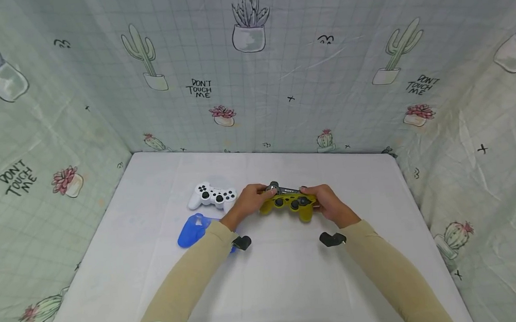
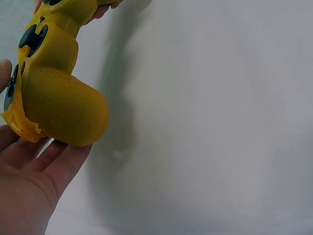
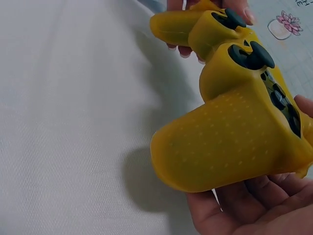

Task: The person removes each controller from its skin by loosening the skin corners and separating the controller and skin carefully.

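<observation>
A black game controller (image 1: 289, 191) is held above the table, with a yellow silicone cover (image 1: 305, 213) over its grips and lower part. Its top strip with the lettering shows bare in the head view. My left hand (image 1: 250, 200) grips the left end, thumb on the face and fingers beneath. At the other end my right hand (image 1: 329, 203) holds it the same way. In the left wrist view the cover's edge (image 2: 24, 128) looks bunched near the fingers. The right wrist view shows the dotted cover (image 3: 215, 142) wrapped round the right grip.
Left of my left hand, a white game controller (image 1: 194, 200) lies on the white table (image 1: 286, 286). A blue silicone cover (image 1: 190, 232) lies nearer, partly hidden by my left forearm. Cactus-printed cloth (image 1: 258, 88) stands behind the table and along both sides.
</observation>
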Demonstrator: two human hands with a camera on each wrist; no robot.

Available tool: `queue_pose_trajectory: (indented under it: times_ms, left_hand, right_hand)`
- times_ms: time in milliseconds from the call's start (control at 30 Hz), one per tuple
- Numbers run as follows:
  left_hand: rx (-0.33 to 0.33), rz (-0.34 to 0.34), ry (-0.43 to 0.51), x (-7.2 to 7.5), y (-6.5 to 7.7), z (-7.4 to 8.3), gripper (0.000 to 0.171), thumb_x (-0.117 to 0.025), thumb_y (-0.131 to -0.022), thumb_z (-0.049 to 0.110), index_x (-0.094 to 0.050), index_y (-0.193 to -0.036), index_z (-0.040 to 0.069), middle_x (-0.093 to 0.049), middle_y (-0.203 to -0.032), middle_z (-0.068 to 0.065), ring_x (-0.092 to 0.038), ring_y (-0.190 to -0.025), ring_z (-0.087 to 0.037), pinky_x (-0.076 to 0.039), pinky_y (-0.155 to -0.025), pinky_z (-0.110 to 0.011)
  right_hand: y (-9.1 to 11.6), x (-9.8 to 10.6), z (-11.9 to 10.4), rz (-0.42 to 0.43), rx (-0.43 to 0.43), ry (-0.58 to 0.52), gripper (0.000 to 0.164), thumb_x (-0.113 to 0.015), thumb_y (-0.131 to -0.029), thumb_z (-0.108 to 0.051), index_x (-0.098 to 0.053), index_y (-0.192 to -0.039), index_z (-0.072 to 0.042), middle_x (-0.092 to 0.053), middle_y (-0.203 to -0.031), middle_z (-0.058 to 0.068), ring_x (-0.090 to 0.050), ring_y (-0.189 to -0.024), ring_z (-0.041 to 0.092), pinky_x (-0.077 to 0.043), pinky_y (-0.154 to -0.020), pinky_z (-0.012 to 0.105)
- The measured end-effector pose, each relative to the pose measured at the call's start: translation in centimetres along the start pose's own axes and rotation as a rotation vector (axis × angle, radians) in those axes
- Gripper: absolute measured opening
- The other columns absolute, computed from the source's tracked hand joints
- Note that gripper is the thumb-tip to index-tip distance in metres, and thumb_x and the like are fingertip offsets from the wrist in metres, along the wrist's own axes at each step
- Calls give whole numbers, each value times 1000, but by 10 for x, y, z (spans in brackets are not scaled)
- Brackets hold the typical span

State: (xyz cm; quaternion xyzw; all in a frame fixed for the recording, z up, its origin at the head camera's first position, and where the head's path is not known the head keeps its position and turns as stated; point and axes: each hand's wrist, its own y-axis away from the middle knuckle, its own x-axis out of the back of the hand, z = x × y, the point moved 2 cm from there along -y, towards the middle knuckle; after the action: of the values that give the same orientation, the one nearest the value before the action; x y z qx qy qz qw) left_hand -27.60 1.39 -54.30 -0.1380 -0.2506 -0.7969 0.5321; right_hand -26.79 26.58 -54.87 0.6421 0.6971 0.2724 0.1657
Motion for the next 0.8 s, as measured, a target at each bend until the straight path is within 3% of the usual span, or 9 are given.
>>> queue_pose_trajectory:
  times_ms: [133, 400, 533, 800]
  left_hand:
    - [-12, -22, 18, -1, 2, -3, 66, -70, -97, 47, -59, -146, 4, -68, -137, -15, -63, -125, -29, -52, -110, -46]
    - [-31, -42, -25, -3, 6, -6, 78, -85, -87, 35, -53, -149, 2, -71, -129, -14, -67, -111, -24, -54, -105, -41]
    - [-30, -17, -64, -4, 8, -7, 81, -86, -86, 33, -51, -150, -2, -71, -131, -18, -68, -114, -27, -53, -107, -43]
    - [-4, -4, -54, -3, 11, -9, 79, -84, -88, 33, -50, -151, -1, -68, -136, -21, -66, -123, -32, -54, -109, -44]
  right_hand:
    - [-2, -1, -1, 10, -18, 8, 54, -67, -100, -37, -61, -139, 0, -70, -131, 16, -68, -111, 26, -51, -110, 48]
    - [-4, -3, -5, 23, -41, 24, 54, -64, -102, -39, -59, -141, -1, -68, -131, 16, -68, -104, 23, -55, -90, 34]
    - [-6, -3, -5, 24, -46, 28, 57, -62, -103, -41, -57, -142, 0, -65, -132, 17, -67, -107, 23, -55, -97, 38]
    - [-4, -4, -5, 29, -44, 19, 62, -58, -105, -44, -51, -146, 1, -59, -142, 20, -62, -120, 29, -48, -114, 49]
